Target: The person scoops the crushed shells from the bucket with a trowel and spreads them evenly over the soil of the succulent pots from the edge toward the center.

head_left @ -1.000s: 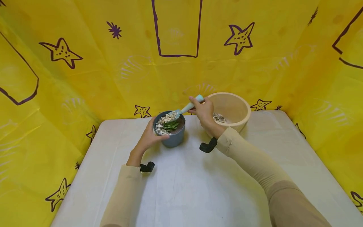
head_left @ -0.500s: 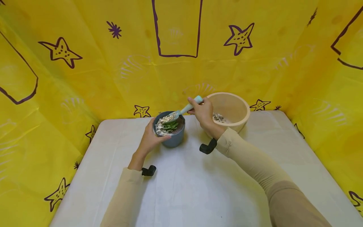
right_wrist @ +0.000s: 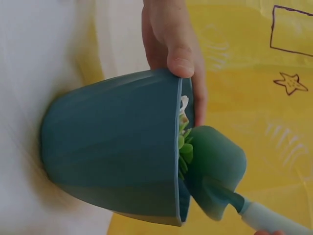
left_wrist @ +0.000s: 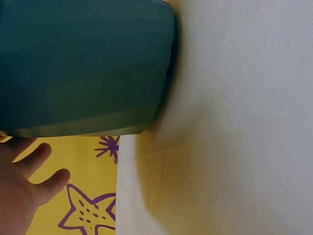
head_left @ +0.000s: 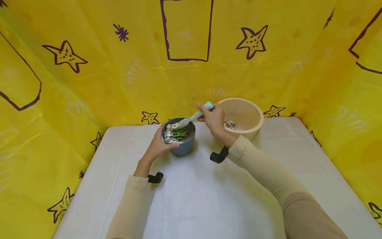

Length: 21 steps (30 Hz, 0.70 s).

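A blue-grey flower pot (head_left: 182,149) stands on the table, holding a small green succulent (head_left: 180,132) and pale gravel (head_left: 170,136) along its left side. My left hand (head_left: 157,145) grips the pot's left side, thumb at the near rim. In the left wrist view, fingers (left_wrist: 51,186) spread beside the pot's wall. My right hand (head_left: 215,120) holds a small mint-green trowel (head_left: 195,116) by its handle. The blade, loaded with gravel, is over the pot beside the succulent. In the right wrist view, the underside of the trowel blade (right_wrist: 217,152) shows close to the pot's mouth.
A larger beige pot (head_left: 253,132) with some gravel (head_left: 230,124) at its bottom stands behind my right wrist. A white cloth covers the table (head_left: 191,199). Yellow fabric (head_left: 191,79) printed with starfish rises along the back and sides.
The trowel blade tips slightly and lies a little lower over the pot. The left wrist has shifted slightly; both hands keep their holds.
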{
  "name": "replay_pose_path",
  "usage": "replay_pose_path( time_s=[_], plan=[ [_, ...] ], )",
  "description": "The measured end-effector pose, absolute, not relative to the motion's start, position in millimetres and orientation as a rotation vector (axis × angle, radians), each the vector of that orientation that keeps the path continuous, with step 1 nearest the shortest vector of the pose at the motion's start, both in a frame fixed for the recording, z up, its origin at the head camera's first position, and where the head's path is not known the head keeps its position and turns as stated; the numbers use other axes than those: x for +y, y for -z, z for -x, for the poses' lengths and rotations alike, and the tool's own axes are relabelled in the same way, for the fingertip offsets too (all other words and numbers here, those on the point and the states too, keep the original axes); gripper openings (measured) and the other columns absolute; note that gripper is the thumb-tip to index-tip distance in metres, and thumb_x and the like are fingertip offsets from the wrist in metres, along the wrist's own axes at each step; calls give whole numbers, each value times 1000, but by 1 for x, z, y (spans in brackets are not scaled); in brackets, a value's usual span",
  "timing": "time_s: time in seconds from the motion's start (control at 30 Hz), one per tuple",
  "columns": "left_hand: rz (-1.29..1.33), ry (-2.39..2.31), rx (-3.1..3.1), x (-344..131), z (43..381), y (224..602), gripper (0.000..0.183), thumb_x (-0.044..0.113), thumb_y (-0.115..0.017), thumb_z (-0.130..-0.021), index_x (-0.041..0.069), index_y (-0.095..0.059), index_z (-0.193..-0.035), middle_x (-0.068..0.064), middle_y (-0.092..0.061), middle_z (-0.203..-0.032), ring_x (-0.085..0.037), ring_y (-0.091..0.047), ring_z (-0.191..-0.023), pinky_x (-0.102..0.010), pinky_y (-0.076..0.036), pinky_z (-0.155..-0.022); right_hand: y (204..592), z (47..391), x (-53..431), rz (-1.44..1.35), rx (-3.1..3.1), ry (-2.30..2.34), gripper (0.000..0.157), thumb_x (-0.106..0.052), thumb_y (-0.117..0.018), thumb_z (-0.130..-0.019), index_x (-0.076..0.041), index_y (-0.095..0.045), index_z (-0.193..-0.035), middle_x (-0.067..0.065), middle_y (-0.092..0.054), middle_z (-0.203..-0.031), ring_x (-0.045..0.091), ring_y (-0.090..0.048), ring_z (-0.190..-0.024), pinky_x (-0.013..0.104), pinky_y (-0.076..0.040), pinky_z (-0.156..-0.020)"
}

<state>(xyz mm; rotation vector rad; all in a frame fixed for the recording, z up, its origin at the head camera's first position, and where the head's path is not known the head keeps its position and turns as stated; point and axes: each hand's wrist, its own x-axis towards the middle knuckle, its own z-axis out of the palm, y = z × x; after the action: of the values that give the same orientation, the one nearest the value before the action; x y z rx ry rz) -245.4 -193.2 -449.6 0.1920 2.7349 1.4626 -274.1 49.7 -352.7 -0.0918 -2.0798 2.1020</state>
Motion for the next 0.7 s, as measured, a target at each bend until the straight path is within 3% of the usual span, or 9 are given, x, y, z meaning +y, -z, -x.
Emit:
replay_pose_path(
  time_s=[0.37, 0.53, 0.7],
  plan=[
    [-174, -1495, 2765, -190, 243, 453, 120, 49, -85, -68, 15, -13, -157, -12, -18, -163, -33, -18, -150, -58, -20, -119, 354, 272, 50, 91, -2114, -2059, 38, -32, -78, -83, -4, -54, -93, 10, -66, -83, 19, -73, -62, 33, -60, -59],
    [-178, -1518, 2804, -184, 237, 453, 120, 49, -86, -67, 13, -15, -157, -15, -23, -160, -34, -23, -148, -57, -23, -118, 351, 270, 51, 55, -2113, -2020, 39, -34, -78, -82, -5, -53, -90, 11, -66, -82, 25, -73, -64, 31, -59, -57],
    [-163, -1516, 2820, -182, 236, 453, 123, 53, -86, -65, 11, -15, -156, -16, -25, -159, -35, -25, -146, -58, -26, -116, 349, 266, 50, 0, -2159, -1950, 42, -37, -78, -82, -6, -50, -85, 10, -63, -80, 28, -73, -65, 38, -60, -62]
  ],
)
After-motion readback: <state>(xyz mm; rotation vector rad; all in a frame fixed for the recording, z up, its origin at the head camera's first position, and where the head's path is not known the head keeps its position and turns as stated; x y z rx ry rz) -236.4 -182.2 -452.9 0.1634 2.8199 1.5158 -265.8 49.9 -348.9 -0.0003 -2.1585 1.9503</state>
